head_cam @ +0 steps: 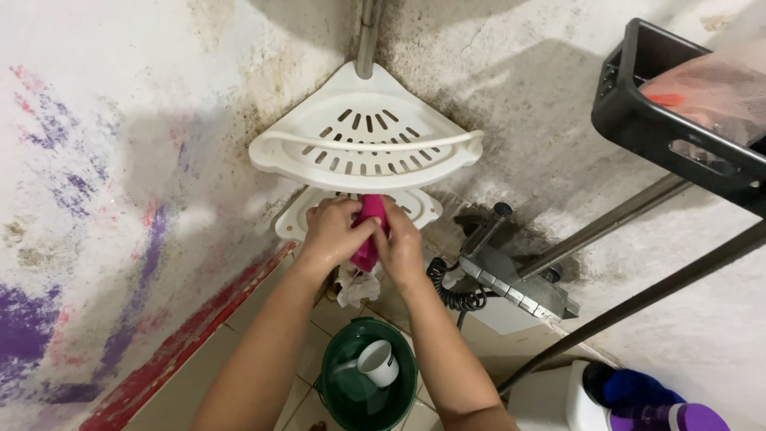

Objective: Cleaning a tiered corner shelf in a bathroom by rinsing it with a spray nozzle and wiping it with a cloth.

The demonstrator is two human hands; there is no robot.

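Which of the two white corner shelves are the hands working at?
The lower corner shelf; both hands grip a pink bottle at it, while the upper corner shelf sits untouched.

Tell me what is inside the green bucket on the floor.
The green bucket holds a white cup lying tilted against its inner wall. The bucket's inside looks dark green; whether there is water cannot be told. The right forearm covers part of its right rim.

Both bare forearms reaching up from the bottom edge, converging toward the middle. Left hand raised, back of the hand up, fingers curled inward and closed in a grip, thumb pressing toward the right. Right hand just beside it, touching it, fingers likewise wrapped shut, wrist bent slightly inward. Elbows low and apart, left forearm steeper than the right.
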